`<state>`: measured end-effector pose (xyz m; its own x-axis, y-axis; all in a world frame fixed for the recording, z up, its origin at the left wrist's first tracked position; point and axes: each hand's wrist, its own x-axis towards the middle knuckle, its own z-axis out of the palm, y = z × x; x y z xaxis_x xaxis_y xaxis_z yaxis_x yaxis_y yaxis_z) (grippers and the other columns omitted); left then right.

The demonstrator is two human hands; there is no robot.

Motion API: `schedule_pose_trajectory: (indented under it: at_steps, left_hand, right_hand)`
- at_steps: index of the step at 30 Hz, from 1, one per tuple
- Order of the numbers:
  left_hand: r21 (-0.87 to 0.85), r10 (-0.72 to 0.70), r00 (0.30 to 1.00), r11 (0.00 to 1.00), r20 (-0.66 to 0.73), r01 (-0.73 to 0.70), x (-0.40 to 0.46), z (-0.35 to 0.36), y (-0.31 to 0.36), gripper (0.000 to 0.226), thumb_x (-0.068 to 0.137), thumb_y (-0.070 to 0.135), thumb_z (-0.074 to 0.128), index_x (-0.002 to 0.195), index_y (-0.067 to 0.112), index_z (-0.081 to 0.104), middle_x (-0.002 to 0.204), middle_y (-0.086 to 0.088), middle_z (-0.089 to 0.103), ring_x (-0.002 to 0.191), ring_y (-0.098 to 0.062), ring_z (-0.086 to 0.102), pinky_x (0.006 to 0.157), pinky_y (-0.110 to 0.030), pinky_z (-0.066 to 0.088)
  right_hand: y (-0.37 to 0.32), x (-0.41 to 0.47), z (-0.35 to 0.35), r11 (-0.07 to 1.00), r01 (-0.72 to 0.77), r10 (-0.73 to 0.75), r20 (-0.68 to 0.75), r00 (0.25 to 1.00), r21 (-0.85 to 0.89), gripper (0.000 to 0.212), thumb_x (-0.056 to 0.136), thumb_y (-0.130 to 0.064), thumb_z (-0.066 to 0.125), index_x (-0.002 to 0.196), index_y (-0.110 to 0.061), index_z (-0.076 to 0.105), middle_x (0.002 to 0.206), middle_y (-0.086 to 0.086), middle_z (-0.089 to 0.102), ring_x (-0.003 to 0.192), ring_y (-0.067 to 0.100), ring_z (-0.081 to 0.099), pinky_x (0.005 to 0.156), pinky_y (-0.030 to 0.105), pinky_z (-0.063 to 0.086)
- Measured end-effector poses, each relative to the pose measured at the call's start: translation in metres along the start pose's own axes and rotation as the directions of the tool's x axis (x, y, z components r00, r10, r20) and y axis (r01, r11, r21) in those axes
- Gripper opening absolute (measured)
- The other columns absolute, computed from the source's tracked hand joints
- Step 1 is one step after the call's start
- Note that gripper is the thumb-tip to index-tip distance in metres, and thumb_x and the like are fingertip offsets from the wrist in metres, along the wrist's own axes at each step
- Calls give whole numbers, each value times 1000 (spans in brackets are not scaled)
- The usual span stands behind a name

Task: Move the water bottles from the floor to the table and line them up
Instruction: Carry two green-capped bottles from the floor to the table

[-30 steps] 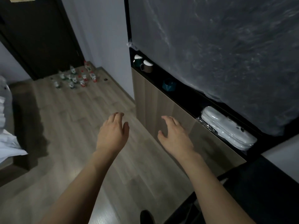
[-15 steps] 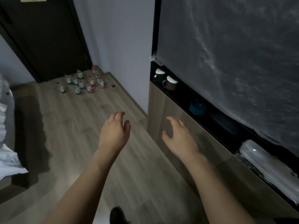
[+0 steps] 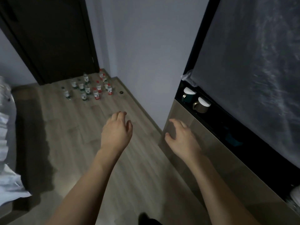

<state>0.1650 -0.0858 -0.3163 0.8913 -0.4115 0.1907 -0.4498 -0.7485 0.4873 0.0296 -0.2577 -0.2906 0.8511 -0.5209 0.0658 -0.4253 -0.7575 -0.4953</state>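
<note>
Several small water bottles [image 3: 88,88] stand upright in a cluster on the wooden floor, in front of a dark door. Some have red caps and labels, such as one [image 3: 96,94] at the front; others have green ones, such as one [image 3: 84,96]. My left hand [image 3: 116,132] hovers above the floor with relaxed fingers, holding nothing. My right hand [image 3: 182,138] is beside it, also loose and empty, in front of the wooden cabinet front [image 3: 203,148]. Both hands are well short of the bottles.
A dark door [image 3: 48,38] is behind the bottles. On the right a dark shelf recess holds two mugs [image 3: 201,104] under a plastic-covered panel [image 3: 253,70]. A bed with white bedding [image 3: 6,143] is at the left. A small dark round object [image 3: 121,92] lies near the wall.
The view has moved forward and turned left, so the bottles look nearer and more central. The white object on the shelf has slid to the frame's right edge. Both hands stay raised and empty.
</note>
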Motion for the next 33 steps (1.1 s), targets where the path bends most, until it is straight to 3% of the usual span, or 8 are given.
schedule_pose_trajectory:
  at_steps: [5,19,29,33]
  left_hand:
    - [19,-2,1000,1000,29,1,65,9,-34,41,99,28,47,135,8,51,137,-11,53,120,-32,53,96,-43,45]
    - [98,-28,998,995,59,23,274,-1,-124,41,99,29,47,135,10,52,137,-10,53,117,-33,55,95,-43,45]
    - [71,-6,995,997,97,-1,420,-21,-243,42,99,31,45,137,13,49,136,-9,53,118,-31,53,93,-43,46]
    - [76,-2,998,997,70,-3,489,-46,-297,41,98,30,47,135,12,50,135,-9,53,118,-32,53,92,-42,45]
  right_hand:
    - [-24,69,32,1000,8,-8,21,1000,0,54,91,-25,57,143,-20,43,147,-3,44,130,20,43,103,34,38]
    - [-116,286,101,994,113,-113,45,993,5,55,88,-24,59,140,-13,46,141,5,50,129,21,46,106,31,35]
    - [-223,420,182,996,77,-71,134,989,-46,56,91,-24,55,144,-15,39,146,5,43,132,22,42,110,31,31]
    - [-276,481,207,992,105,-98,98,990,-69,54,92,-22,56,143,-14,41,145,5,44,131,22,43,109,31,31]
